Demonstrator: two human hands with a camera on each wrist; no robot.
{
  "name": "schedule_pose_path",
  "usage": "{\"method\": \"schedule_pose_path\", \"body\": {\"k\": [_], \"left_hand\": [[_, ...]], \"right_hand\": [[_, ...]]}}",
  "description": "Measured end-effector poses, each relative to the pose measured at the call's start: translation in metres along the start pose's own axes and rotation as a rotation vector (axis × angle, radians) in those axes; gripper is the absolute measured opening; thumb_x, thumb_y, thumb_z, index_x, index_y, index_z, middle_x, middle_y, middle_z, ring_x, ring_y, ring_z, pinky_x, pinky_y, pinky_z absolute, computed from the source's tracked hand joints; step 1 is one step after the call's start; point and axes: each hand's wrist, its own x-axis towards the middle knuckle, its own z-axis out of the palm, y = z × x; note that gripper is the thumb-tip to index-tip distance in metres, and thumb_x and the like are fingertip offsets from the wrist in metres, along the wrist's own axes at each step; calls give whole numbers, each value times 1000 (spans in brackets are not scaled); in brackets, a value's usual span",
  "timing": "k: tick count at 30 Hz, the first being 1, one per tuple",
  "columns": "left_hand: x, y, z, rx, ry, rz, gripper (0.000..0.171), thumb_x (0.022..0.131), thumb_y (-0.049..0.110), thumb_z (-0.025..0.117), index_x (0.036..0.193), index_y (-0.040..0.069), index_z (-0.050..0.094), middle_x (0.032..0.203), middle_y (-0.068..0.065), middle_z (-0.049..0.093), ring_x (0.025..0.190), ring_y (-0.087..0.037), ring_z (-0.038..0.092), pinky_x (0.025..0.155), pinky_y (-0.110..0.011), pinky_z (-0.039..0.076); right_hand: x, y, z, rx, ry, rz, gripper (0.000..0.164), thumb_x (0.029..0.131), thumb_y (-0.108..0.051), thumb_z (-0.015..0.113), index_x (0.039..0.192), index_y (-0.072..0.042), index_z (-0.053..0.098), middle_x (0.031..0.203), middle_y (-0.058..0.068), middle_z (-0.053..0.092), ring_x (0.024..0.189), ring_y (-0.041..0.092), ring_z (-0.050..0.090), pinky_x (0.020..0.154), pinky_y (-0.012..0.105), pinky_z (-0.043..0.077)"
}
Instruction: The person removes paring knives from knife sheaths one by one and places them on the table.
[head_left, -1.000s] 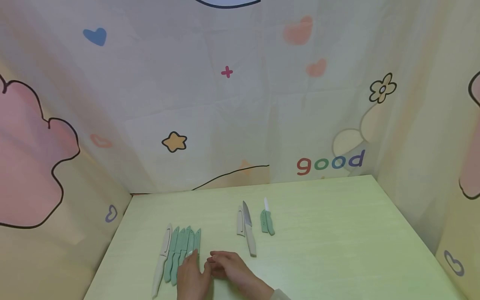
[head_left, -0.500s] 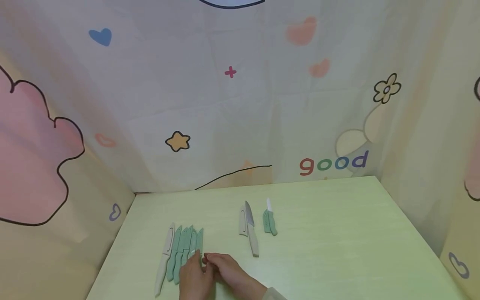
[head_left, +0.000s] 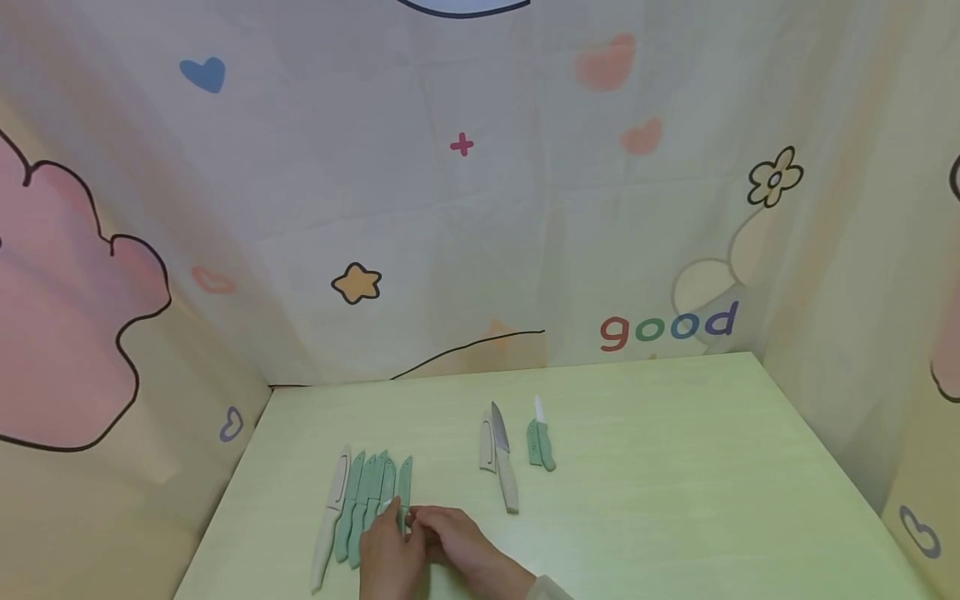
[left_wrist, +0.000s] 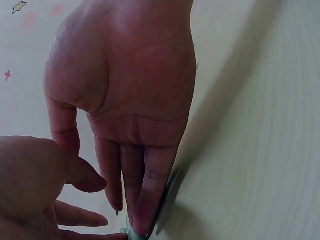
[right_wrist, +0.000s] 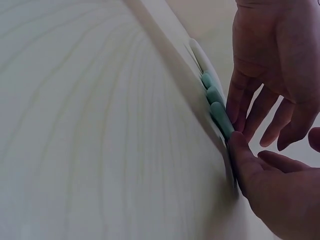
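Rightmost green sheathed knife [head_left: 406, 481] has been shifted slightly right, off the knife row [head_left: 367, 480]. Its near end is flanked by unclenched left hand [head_left: 392, 553] and right hand [head_left: 462, 542], long axis pointed forward on worktop [head_left: 637, 500].

The rightmost green knife [head_left: 406, 480] had moved a little to the right, so that a wider gap now lay between it and the neighbouring green knife [head_left: 387, 478]. Compared with one second before, the right hand [head_left: 463, 540] had come nearer to the left hand [head_left: 392, 554]. In the head view, the table [head_left: 645, 467] appeared slightly farther to the right.
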Motion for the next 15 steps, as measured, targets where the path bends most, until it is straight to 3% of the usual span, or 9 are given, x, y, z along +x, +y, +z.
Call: {"method": "schedule_pose_path", "body": {"k": [7, 15], "left_hand": [[1, 3, 2, 13, -5, -16, 56, 89, 23, 58, 133, -10, 48, 122, -33, 56, 112, -52, 45, 97, -63, 40], [1, 6, 1, 1, -10, -36, 55, 90, 21, 59, 134, -10, 46, 121, -32, 56, 112, -45, 49, 95, -60, 44]], "right_hand": [[-1, -6, -4, -1, 10, 16, 40, 97, -18, 50, 127, 8, 56, 118, 18, 66, 97, 19, 63, 81, 33, 57], [-2, -8, -5, 0, 8, 1, 40, 96, -17, 49, 127, 10, 55, 116, 19, 67, 101, 21, 62, 85, 36, 57]]}}
